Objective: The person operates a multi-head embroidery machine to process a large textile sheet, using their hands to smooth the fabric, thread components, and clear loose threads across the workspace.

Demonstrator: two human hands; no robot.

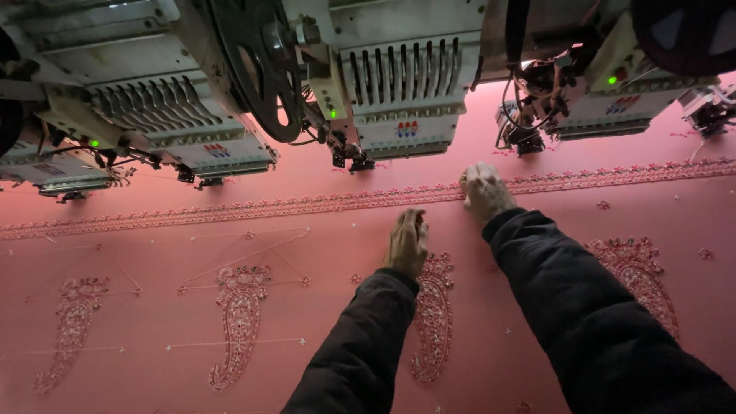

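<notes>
The pink fabric point(153, 307) fills nearly the whole view under you, stretched flat, its long axis running from 9 o'clock to 3 o'clock. Its surface carries beaded embroidery in a matching pink with pale glints.

Above it, from 10 o'clock round to 2 o'clock, hangs the row of embroidery machine heads point(399, 92), grey-white housings with needle bars and small green lights, side by side along the cloth's far edge.

The embroidered border band point(253, 207) crosses the fabric just below the heads, a narrow strip that runs from 9 o'clock to 3 o'clock, rising slightly toward the right.

Below the band stand the paisley motifs point(239, 322), each a teardrop whose long axis runs roughly 12 to 6 o'clock, with the curled tip at the bottom. One lies under your left forearm, at 6 o'clock.

Your right hand point(484, 192) rests knuckles up on the border band at about 1 o'clock from centre, fingers curled onto the stitching; you cannot tell whether they pinch anything. Your left hand point(406, 241) lies flat and open on the plain cloth just below the band, near centre, fingers pointing to 12 o'clock.
</notes>
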